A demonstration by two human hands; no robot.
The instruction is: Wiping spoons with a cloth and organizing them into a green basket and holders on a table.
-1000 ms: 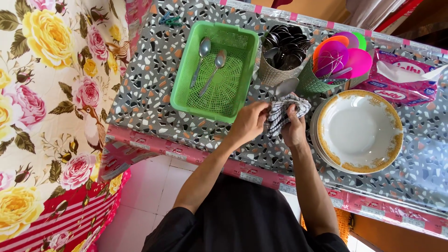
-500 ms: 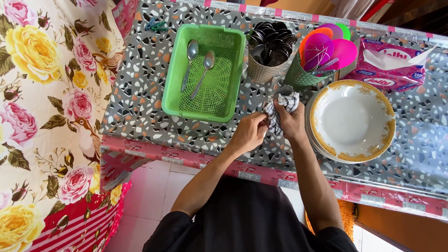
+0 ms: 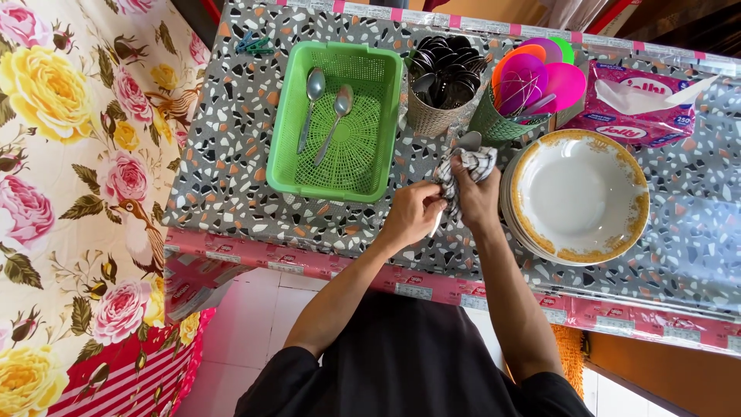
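Both hands meet over the counter's near edge, as they did half a second ago, but the cloth has shifted: the right hand now has its grip closed around a checked cloth wrapped about a spoon, whose bowl pokes out at the top, pointing away from the person. The left hand pinches the lower end of the same bundle with closed fingers; earlier it sat a little lower and further left. The bundle itself lies just in front of the woven holder, between the basket and the plates.

Just right of the hands stands a stack of white plates with gold rims, nearly touching the right wrist. Behind the hands, a woven holder of metal cutlery and a green holder of coloured plastic spoons stand side by side. To the left is a green plastic basket with two spoons lying in it. A pink tissue pack sits at the far right. A floral cloth hangs at the left.

Both forearms reach forward from the body, converging, wrists bent slightly inward.
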